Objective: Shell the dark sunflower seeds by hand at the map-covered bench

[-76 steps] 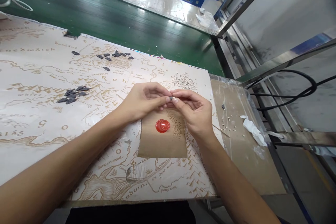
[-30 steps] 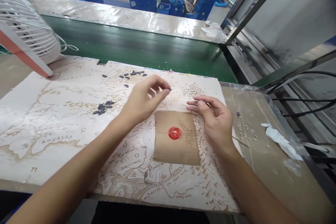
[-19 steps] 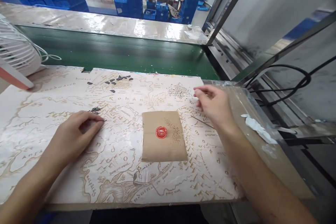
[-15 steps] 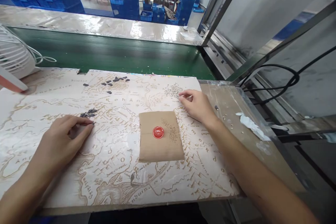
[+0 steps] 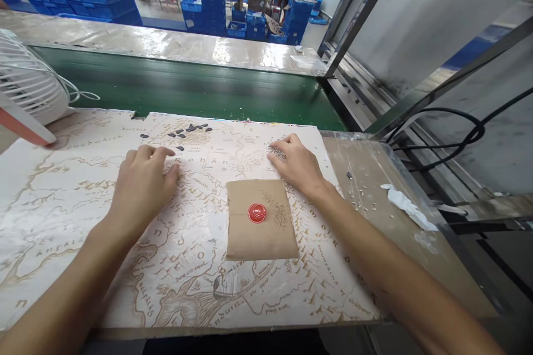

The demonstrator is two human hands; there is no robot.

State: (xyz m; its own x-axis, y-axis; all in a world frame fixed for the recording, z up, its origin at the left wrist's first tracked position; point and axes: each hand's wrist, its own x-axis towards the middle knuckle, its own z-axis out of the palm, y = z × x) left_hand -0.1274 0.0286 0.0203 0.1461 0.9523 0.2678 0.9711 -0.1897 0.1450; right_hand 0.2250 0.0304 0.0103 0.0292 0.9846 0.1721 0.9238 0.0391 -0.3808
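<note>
Two bare hands work over a printed map (image 5: pixel 54 194), and I watch them from far through the head camera. Its far edge borders the green belt (image 5: pixel 187 94) across the upper frame, with a notch at upper left; its near edge runs along the bottom. At far left the fan (image 5: pixel 35 89) limits the side room. On the right, the map ends on a brown board (image 5: pixel 337 155), where a white tissue (image 5: pixel 403 204) lies, and beyond it stands the metal frame (image 5: pixel 356 16). Between the hands I have a broad stretch of map for moving sideways.

The left hand (image 5: pixel 145 183), left of centre, is palm down, the thumb parted from the forefinger by a small gap; its forefinger is near the lowest of the dark chips (image 5: pixel 192 128), which lie scattered at upper left centre. The right hand (image 5: pixel 296 165), right of centre, bends down with thumb and finger around some pale grains (image 5: pixel 277 152); I cannot tell whether one is pinched. Below centre, the cardboard (image 5: pixel 245 241) carries a red blob (image 5: pixel 257 213), well apart from the left hand.
</note>
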